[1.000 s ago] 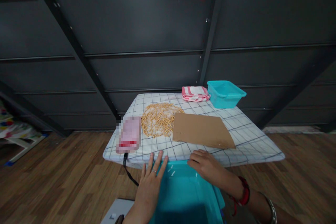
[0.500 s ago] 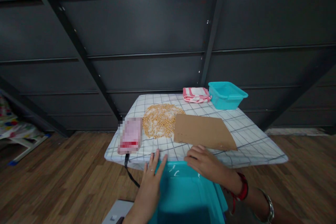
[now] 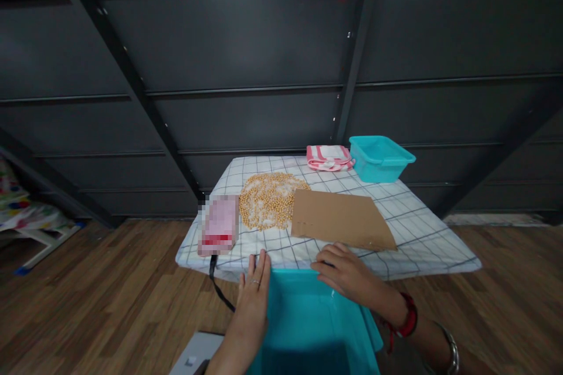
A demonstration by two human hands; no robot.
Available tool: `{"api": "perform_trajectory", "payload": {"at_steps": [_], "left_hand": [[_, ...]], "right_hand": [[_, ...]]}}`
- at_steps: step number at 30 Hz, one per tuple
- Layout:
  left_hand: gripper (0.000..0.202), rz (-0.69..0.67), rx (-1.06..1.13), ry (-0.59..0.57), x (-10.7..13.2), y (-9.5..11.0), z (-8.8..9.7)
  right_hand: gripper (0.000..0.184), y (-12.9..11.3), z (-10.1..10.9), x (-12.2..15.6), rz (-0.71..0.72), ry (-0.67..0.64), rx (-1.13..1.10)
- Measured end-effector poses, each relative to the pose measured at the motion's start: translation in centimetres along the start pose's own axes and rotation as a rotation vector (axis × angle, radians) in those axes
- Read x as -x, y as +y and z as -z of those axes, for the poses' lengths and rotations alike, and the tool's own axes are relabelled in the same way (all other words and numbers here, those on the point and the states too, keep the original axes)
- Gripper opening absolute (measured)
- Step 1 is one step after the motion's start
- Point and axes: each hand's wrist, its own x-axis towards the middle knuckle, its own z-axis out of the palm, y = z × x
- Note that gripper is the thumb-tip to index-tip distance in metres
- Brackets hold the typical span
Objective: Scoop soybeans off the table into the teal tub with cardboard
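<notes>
A turquoise tub (image 3: 308, 322) sits just below the table's near edge. My left hand (image 3: 253, 299) lies flat along its left rim, fingers stretched out and close together, a ring on one finger. My right hand (image 3: 345, 272) rests over the tub's far right corner with fingers loosely curled and apart, holding nothing I can see. On the checked tablecloth (image 3: 417, 234) a brown cardboard sheet (image 3: 341, 220) lies beside a spread of yellow beans mixed with white grains (image 3: 268, 199).
A pink packet (image 3: 217, 225) with a black strap lies at the table's left front. A folded pink-striped cloth (image 3: 329, 157) and a second small turquoise tub (image 3: 380, 158) stand at the back. Dark metal wall behind, wooden floor around, a grey object (image 3: 193, 357) at the bottom.
My left hand's fingers have closed together along the tub's rim. The white grains seen inside the tub's far edge no longer show. The right hand has barely shifted.
</notes>
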Motion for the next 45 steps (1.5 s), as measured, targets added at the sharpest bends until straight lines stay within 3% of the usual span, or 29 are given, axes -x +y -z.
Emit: {"api": "perform_trajectory", "payload": {"at_steps": [9, 12, 15, 17, 23, 29, 36, 40, 45], "left_hand": [[0.090, 0.009, -0.066, -0.006, 0.0, 0.1, 0.0], [0.090, 0.010, -0.062, -0.014, -0.1, 0.2, 0.1], [0.090, 0.020, -0.053, -0.032, -0.2, 0.3, 0.2], [0.091, 0.024, -0.052, -0.040, -0.2, 0.2, 0.3], [0.090, -0.001, -0.067, -0.003, 0.0, -0.2, 0.1], [0.087, -0.010, -0.106, 0.027, -0.1, -0.5, -0.6], [0.088, -0.004, -0.143, 0.021, -0.2, -0.4, -0.7], [0.086, -0.010, -0.152, 0.027, -0.2, -0.7, -1.1], [0.086, 0.000, -0.116, 0.034, -0.2, -0.7, -1.1]], "right_hand": [[0.011, 0.6, 0.9, -0.8, 0.015, -0.025, -0.008], [0.014, 2.0, 1.7, -1.1, -0.073, 0.013, 0.063], [0.031, 4.1, 1.9, -0.6, -0.198, 0.012, 0.172], [0.043, 5.3, 1.7, 0.3, -0.184, -0.051, 0.231], [0.033, 6.1, 1.6, 2.7, -0.075, -0.091, 0.275], [0.040, 6.0, 5.2, 2.5, 0.095, -0.037, 0.554], [0.025, 8.5, 11.1, 0.6, -0.047, 0.152, 0.502], [0.028, 8.8, 11.8, -1.1, -0.118, 0.138, 0.478], [0.031, 8.7, 10.8, -2.1, -0.070, 0.054, 0.444]]}}
